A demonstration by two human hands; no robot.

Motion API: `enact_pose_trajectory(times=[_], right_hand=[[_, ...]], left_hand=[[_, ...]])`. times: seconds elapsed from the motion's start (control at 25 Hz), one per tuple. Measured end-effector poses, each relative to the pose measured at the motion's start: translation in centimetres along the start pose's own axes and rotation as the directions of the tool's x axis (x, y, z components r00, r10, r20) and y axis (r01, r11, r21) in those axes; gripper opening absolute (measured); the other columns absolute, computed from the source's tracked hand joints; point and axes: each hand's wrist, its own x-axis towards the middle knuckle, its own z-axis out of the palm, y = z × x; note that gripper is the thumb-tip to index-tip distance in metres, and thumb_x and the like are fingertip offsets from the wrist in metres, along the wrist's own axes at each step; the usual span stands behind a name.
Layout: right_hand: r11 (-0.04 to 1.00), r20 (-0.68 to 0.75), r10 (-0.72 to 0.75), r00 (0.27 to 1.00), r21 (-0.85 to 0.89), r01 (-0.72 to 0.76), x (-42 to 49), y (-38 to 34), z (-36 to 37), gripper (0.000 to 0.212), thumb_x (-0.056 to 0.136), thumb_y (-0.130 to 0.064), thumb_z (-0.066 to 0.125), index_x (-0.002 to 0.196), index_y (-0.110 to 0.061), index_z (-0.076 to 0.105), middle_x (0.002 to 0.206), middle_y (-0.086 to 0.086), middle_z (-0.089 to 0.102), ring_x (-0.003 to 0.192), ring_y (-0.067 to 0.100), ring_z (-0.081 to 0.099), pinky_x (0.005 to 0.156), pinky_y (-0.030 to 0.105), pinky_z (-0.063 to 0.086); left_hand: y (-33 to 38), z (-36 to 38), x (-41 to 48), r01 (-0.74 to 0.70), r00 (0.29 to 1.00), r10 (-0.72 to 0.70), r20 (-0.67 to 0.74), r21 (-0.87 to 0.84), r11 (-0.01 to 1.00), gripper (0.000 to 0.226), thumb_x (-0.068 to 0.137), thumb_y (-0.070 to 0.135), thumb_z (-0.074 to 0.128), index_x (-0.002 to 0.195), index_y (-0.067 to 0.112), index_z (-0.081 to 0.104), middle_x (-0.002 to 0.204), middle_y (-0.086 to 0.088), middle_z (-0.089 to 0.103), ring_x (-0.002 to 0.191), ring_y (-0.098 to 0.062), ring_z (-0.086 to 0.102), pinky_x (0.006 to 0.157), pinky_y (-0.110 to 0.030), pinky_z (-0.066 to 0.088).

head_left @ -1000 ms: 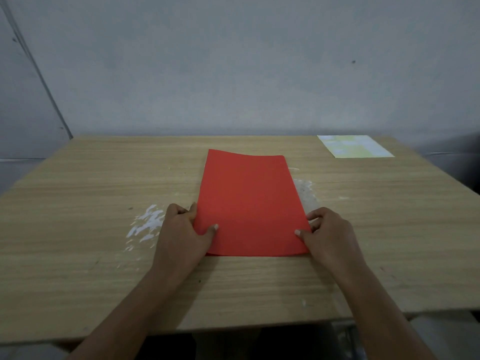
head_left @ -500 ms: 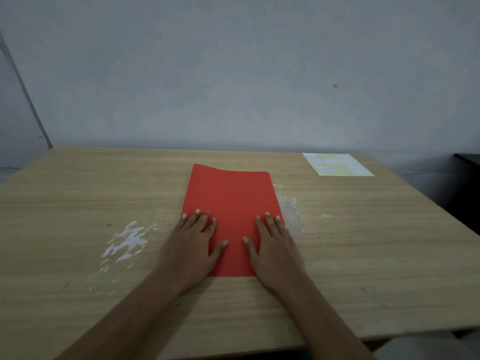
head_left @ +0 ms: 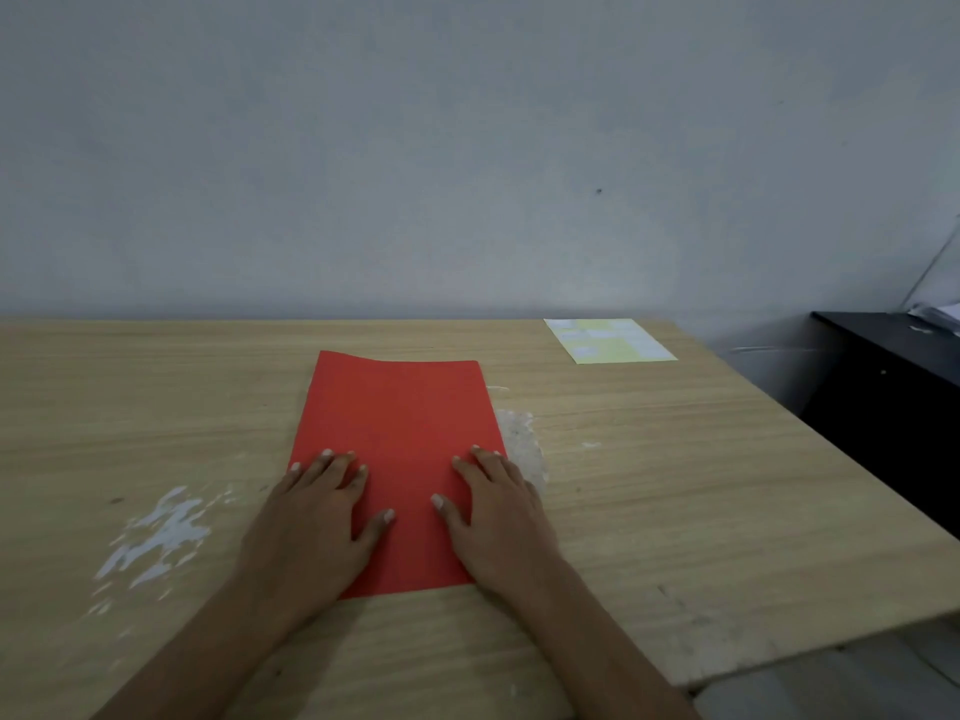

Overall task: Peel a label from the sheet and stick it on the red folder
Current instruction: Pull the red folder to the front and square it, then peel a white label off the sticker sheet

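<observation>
The red folder (head_left: 400, 423) lies flat in the middle of the wooden table (head_left: 675, 485), its long side running away from me. My left hand (head_left: 317, 522) rests palm down on the folder's near left part, fingers spread. On the near right part my right hand (head_left: 493, 517) presses flat in the same way. Neither hand holds anything. The label sheet (head_left: 608, 340), pale yellow with white patches, lies at the table's far right corner, well beyond both hands.
White scuffed patches (head_left: 156, 537) mark the table surface left of my left hand and beside the folder's right edge. A black cabinet (head_left: 893, 381) stands to the right of the table. A grey wall is behind.
My hands went from gripping the folder's near side edges to lying flat on it, and have since spread slightly apart. The view has tilted up and turned to the right.
</observation>
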Motion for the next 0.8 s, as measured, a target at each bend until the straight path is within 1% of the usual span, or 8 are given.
enact_pose_trajectory(times=[0.08, 0.16, 0.24, 0.32, 0.44, 0.6, 0.72, 0.8], right_hand=[[0.998, -0.035, -0.010, 0.999, 0.059, 0.012, 0.4, 0.4, -0.3, 0.057, 0.095, -0.056, 0.042, 0.143, -0.028, 0.047, 0.153, -0.007, 0.039, 0.142, 0.012, 0.029, 0.117, 0.032, 0.025], [0.989, -0.067, 0.019, 0.998, 0.150, -0.009, 0.9, 1.2, -0.8, 0.049, 0.093, -0.053, 0.048, 0.135, -0.028, 0.055, 0.141, -0.010, 0.051, 0.133, 0.009, 0.040, 0.112, 0.028, 0.032], [0.981, -0.115, 0.061, 0.991, 0.191, -0.038, 1.5, 2.5, -1.3, 0.042, 0.092, -0.050, 0.052, 0.126, -0.028, 0.062, 0.128, -0.011, 0.059, 0.122, 0.009, 0.048, 0.107, 0.029, 0.039], [0.975, -0.176, 0.105, 0.979, 0.212, -0.067, 2.2, 4.0, -1.9, 0.035, 0.091, -0.047, 0.054, 0.118, -0.029, 0.065, 0.120, -0.012, 0.062, 0.114, 0.009, 0.052, 0.101, 0.031, 0.043], [0.974, -0.219, 0.165, 0.962, 0.192, -0.123, 3.4, 7.0, -3.1, 0.031, 0.089, -0.040, 0.055, 0.115, -0.028, 0.068, 0.118, -0.011, 0.064, 0.111, 0.012, 0.055, 0.098, 0.033, 0.044], [0.968, -0.245, 0.244, 0.938, 0.117, -0.222, 5.8, 11.5, -4.8, 0.030, 0.091, -0.039, 0.057, 0.115, -0.027, 0.067, 0.119, -0.007, 0.065, 0.113, 0.017, 0.054, 0.097, 0.035, 0.043], [0.950, -0.252, 0.311, 0.916, 0.102, -0.295, 7.6, 15.1, -5.8, 0.031, 0.091, -0.040, 0.055, 0.116, -0.027, 0.068, 0.120, -0.005, 0.065, 0.114, 0.020, 0.054, 0.095, 0.034, 0.042], [0.936, -0.241, 0.351, 0.905, 0.092, -0.339, 9.6, 18.4, -6.0, 0.032, 0.091, -0.040, 0.054, 0.115, -0.027, 0.068, 0.118, -0.004, 0.065, 0.112, 0.020, 0.054, 0.093, 0.034, 0.042]], left_hand=[[0.5, -0.2, 0.4, 0.024, 1.000, -0.024, -0.009, -0.019, 1.000, 0.093, 0.076, 0.068, 0.006, 0.142, 0.018, 0.050, 0.152, -0.002, 0.043, 0.146, -0.018, 0.031, 0.120, -0.036, 0.020], [1.4, -0.5, 1.0, 0.018, 1.000, -0.020, -0.024, -0.055, 0.998, 0.089, 0.078, 0.065, 0.010, 0.139, 0.017, 0.053, 0.148, -0.002, 0.048, 0.144, -0.018, 0.035, 0.119, -0.035, 0.023], [2.8, -0.4, 2.2, -0.023, 1.000, 0.021, -0.014, -0.113, 0.993, 0.077, 0.085, 0.061, 0.019, 0.140, 0.018, 0.051, 0.149, 0.000, 0.048, 0.144, -0.016, 0.034, 0.118, -0.034, 0.022], [4.7, 0.0, 4.2, -0.081, 0.997, 0.078, -0.026, -0.190, 0.978, 0.061, 0.094, 0.051, 0.033, 0.143, 0.019, 0.047, 0.151, 0.002, 0.045, 0.146, -0.014, 0.030, 0.119, -0.032, 0.021], [8.3, 0.9, 8.5, -0.142, 0.990, 0.131, -0.057, -0.284, 0.948, 0.052, 0.096, 0.041, 0.043, 0.142, 0.016, 0.048, 0.149, 0.000, 0.047, 0.144, -0.017, 0.034, 0.117, -0.034, 0.026], [13.9, 2.6, 15.1, -0.212, 0.976, 0.214, -0.034, -0.343, 0.915, 0.045, 0.094, 0.035, 0.043, 0.125, 0.008, 0.060, 0.134, -0.008, 0.059, 0.126, -0.026, 0.052, 0.104, -0.039, 0.042], [18.1, 3.7, 19.4, -0.177, 0.981, 0.194, -0.003, -0.424, 0.888, 0.044, 0.091, 0.032, 0.044, 0.123, 0.007, 0.061, 0.131, -0.009, 0.060, 0.119, -0.028, 0.054, 0.099, -0.041, 0.046], [21.1, 5.3, 23.0, -0.153, 0.983, 0.184, 0.029, -0.437, 0.886, 0.045, 0.090, 0.029, 0.043, 0.127, 0.007, 0.059, 0.134, -0.010, 0.058, 0.121, -0.028, 0.053, 0.098, -0.041, 0.046]])
